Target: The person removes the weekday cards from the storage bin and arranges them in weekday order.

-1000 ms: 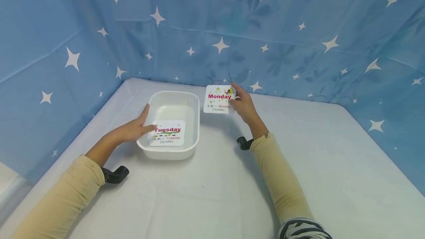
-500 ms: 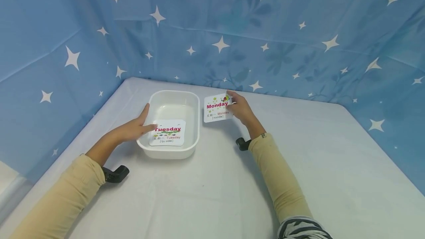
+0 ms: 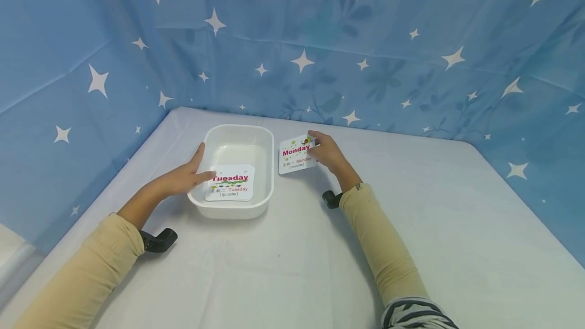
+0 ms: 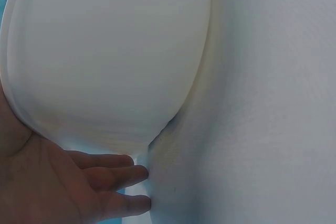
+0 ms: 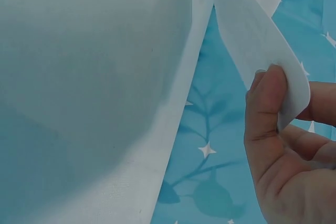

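My right hand (image 3: 330, 156) pinches the right edge of a white square flashcard printed "Monday" (image 3: 292, 161), thumb on its front. The card is tilted, just right of the white plastic tub (image 3: 235, 150). In the right wrist view the flashcard (image 5: 262, 35) shows its thin edge and pale side between thumb and fingers. My left hand (image 3: 180, 179) holds the tub's left rim, its thumb reaching inside over the edge of a "Tuesday" flashcard (image 3: 230, 189). That card lies face up at the tub's near end. In the left wrist view several fingers (image 4: 118, 177) extend along the outside of the tub (image 4: 110, 61).
A white cloth (image 3: 283, 268) covers the table. Blue curtains with white stars (image 3: 411, 90) hang behind and at both sides. Each wrist wears a black camera mount, one by the left sleeve (image 3: 159, 240) and one by the right (image 3: 331, 199).
My right hand has lowered the "Monday" flashcard toward the table, shifting slightly left and turning it to a slant. The left hand, the tub and the "Tuesday" flashcard stay where they were.
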### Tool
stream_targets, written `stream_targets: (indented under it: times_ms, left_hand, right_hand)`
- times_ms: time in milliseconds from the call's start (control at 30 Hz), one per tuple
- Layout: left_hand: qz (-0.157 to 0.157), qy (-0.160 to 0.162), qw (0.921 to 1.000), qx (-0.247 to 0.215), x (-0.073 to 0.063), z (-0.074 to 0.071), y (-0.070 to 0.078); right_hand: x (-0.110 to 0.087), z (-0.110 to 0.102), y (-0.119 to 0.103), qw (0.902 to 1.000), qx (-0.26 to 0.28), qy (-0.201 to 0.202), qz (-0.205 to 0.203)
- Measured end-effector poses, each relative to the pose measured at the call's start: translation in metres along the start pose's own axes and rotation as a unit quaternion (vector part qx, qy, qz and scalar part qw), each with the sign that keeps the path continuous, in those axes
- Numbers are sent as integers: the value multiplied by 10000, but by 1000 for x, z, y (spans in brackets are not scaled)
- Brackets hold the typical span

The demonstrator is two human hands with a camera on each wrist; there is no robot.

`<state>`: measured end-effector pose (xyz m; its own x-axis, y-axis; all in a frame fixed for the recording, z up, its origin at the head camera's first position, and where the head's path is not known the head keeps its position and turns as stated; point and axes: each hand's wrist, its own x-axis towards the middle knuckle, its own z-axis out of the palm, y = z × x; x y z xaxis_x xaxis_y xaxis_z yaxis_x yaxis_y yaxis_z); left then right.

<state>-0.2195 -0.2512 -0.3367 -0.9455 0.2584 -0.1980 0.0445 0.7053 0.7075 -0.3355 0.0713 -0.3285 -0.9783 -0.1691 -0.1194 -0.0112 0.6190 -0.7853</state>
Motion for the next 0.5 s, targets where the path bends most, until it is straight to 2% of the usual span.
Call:
stream_targets:
  times_ms: [500]
  left_hand:
    - [-52,-23,9999,-100,1,0,0]
  right_hand:
    - [-2,1,-2,9995,-68,-283,77]
